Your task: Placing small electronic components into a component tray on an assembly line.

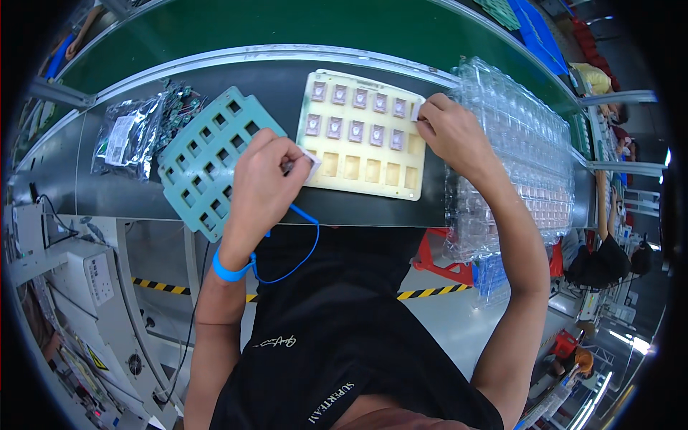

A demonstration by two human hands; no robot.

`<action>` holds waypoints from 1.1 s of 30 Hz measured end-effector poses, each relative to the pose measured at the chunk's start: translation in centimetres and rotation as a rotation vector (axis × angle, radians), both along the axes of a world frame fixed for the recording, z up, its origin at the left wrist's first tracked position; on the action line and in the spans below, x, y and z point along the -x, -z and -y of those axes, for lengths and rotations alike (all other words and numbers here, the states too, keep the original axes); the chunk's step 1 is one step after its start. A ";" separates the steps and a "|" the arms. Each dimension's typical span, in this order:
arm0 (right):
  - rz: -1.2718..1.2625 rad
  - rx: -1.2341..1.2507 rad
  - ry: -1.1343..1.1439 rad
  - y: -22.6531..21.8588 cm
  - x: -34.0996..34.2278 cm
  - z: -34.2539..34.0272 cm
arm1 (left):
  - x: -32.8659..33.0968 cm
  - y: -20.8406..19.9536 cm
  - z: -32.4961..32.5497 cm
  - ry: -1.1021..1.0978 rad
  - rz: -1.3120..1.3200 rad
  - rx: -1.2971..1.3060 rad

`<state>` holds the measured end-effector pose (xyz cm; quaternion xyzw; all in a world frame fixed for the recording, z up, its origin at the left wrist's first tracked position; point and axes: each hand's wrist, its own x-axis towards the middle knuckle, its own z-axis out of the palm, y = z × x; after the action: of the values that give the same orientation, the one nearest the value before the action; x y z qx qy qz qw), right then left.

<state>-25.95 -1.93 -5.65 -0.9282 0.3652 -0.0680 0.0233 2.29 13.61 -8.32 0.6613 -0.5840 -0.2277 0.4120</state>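
Observation:
A cream tray [367, 188] lies on the dark bench in front of me. Small pinkish-brown square parts [356, 131] fill most of its two far rows, while the near row shows bare pockets. At the tray's near left corner, my left hand [266, 172] is closed in a pinch on a small whitish piece [313, 166]. My right hand [453, 135] pinches a small pale piece [416, 112] at the tray's far right edge, over the end of the top row. A teal tray [206, 154] with square holes lies tilted beside and partly beneath my left hand.
Left of the teal tray are a silver bag [123, 140] and a heap of small electronic parts [179, 107]. Stacked clear plastic trays [512, 143] stand at the right, by my right forearm. A blue wrist strap [231, 268] with a coiled cord [315, 240] circles my left wrist.

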 end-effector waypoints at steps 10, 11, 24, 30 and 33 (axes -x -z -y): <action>-0.180 0.166 -0.037 -0.6 -1.3 0.4 | 3.0 0.9 0.6 -0.027 0.278 0.176; -0.186 0.167 -0.031 -0.7 -1.5 0.4 | 3.3 0.9 0.7 -0.042 0.338 0.195; 0.084 -0.206 0.036 -1.3 -0.5 -2.8 | 3.6 1.5 0.7 -0.058 0.157 0.150; 0.173 -0.229 0.047 -0.9 0.2 -3.3 | 3.6 1.5 0.4 -0.078 0.170 0.161; 0.177 -0.201 0.052 -1.1 0.9 -3.1 | 3.4 1.5 0.4 -0.097 0.167 0.171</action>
<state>-26.89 1.20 -4.54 -0.9017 0.3906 -0.1133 0.1465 -1.13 13.19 -9.84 0.6678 -0.6010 -0.1011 0.4274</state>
